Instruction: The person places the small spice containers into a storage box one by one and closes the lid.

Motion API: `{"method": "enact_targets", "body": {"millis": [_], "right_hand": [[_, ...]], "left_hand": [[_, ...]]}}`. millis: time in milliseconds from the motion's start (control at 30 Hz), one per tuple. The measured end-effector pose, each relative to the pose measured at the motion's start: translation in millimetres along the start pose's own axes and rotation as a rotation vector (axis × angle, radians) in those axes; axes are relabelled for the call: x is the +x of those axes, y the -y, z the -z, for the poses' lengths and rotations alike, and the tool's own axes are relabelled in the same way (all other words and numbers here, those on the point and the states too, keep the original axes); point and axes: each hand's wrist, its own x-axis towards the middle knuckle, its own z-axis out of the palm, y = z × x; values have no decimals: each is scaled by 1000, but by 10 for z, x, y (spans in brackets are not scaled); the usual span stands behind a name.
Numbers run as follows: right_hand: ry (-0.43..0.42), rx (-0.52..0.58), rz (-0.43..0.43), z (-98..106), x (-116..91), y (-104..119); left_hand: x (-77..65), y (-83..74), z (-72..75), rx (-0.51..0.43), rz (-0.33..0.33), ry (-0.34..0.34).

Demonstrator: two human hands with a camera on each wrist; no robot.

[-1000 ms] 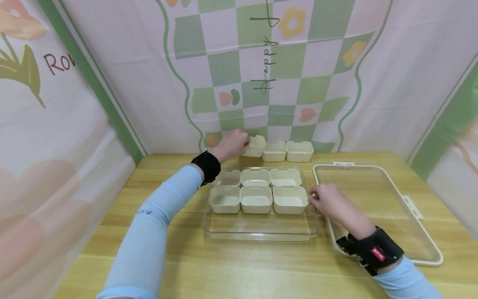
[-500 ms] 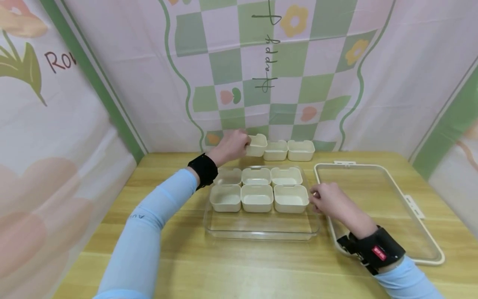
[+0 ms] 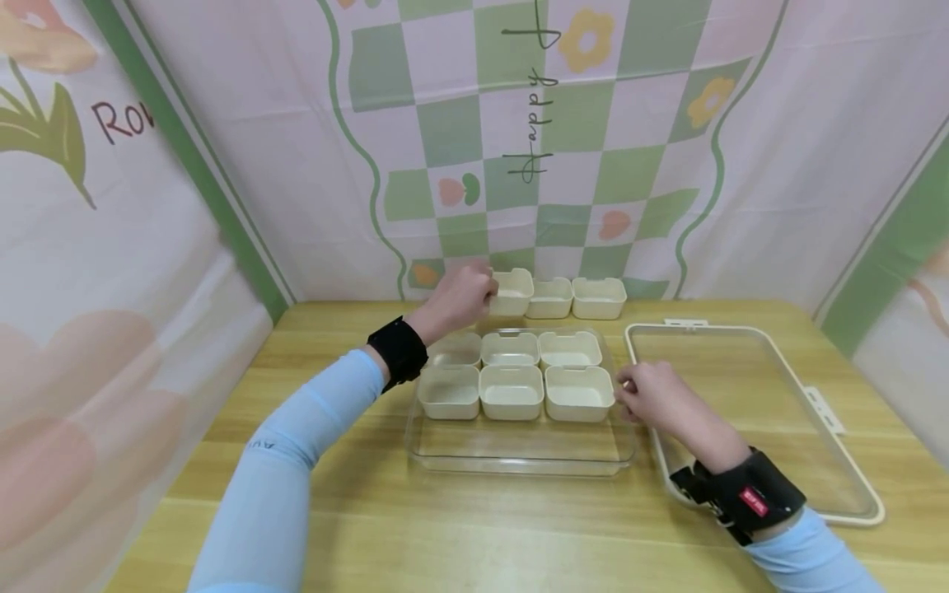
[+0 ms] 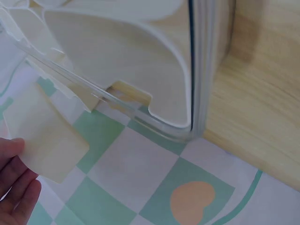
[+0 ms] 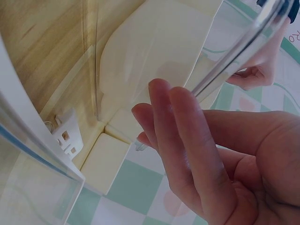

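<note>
My left hand (image 3: 461, 295) grips a small cream container (image 3: 513, 293) by its left side, at the back of the table. The left wrist view shows the thumb and fingers at one edge of this container (image 4: 49, 136). In front of it stands a clear bin (image 3: 519, 471) with two rows of similar cream containers (image 3: 511, 394) inside, and bare space along its near side. My right hand (image 3: 652, 395) is at the bin's right wall. In the right wrist view, the bin's rim (image 5: 234, 61) runs in between the thumb and bent fingers (image 5: 194, 140), with the thumb tip hidden.
Two more cream containers (image 3: 599, 299) stand side by side at the table's back edge, against the patterned curtain (image 3: 571, 189). A clear lid (image 3: 749, 395) with a cream frame and clips lies right of the bin, under my right forearm. The wooden table (image 3: 460, 535) extends toward me.
My left hand, with the container, has come slightly down and right in the head view, and the container overlaps its neighbour more. The right hand stays at the bin.
</note>
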Motion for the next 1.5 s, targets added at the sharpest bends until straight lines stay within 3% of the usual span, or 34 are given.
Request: {"method": "enact_targets", "body": {"millis": [400,700,1067,1500], "right_hand": [[8,2,0,-4,-6,3],[4,-14,1,-3,3,-11],[8,-15,4,-7,-1,-4],[20,10,-7,-8,9,-5]], "left_hand": [[-197,-124,91,-26,60,12],[-353,-191,154,-42,36,-66],[-513,-239,197,-15,28,-106],[-707,-364,336,-18,15,-102]]}}
